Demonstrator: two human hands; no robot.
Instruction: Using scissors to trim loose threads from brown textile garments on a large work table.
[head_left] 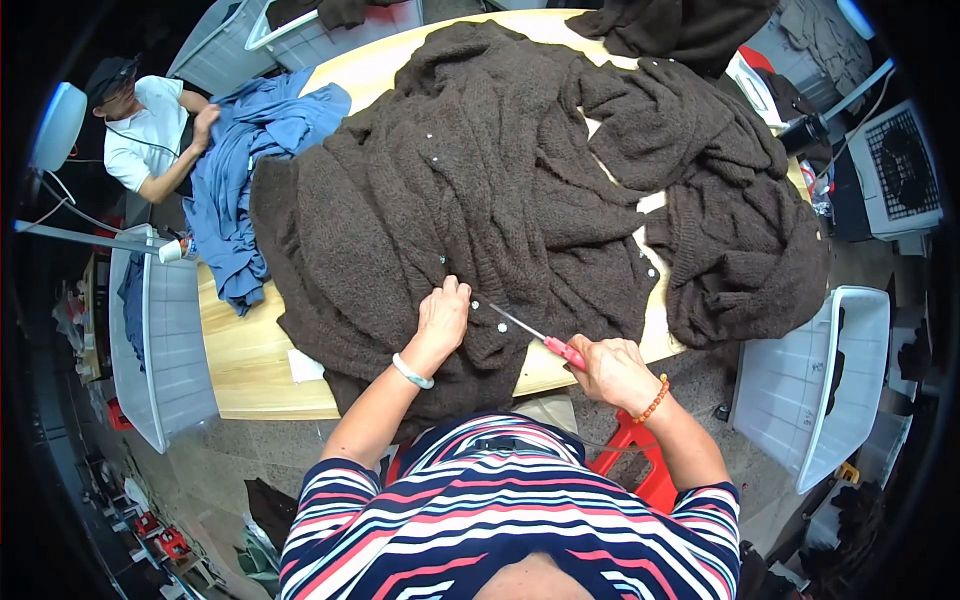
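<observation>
A large dark brown knitted garment (pixel 400 220) lies heaped in folds over the table in front of me. Its near edge carries small pale round buttons or beads (pixel 502 328). My left hand (pixel 443 318) is closed in a pinch on the knit beside these pale pieces. To the right, my right hand (pixel 612 374) grips the red handle of a slim tool (pixel 563 350) with a long, thin metal shaft. Its tip points up and left, close to the pale pieces and my left fingers. Whether it is a screwdriver or narrow scissors is unclear.
Under the knit is a light wooden table (pixel 270 385). Blue cloth (pixel 265 125) lies at the far left, where another person (pixel 150 130) handles it. White plastic bins (pixel 820 380) stand around the table. A red stool (pixel 640 465) is below its near edge.
</observation>
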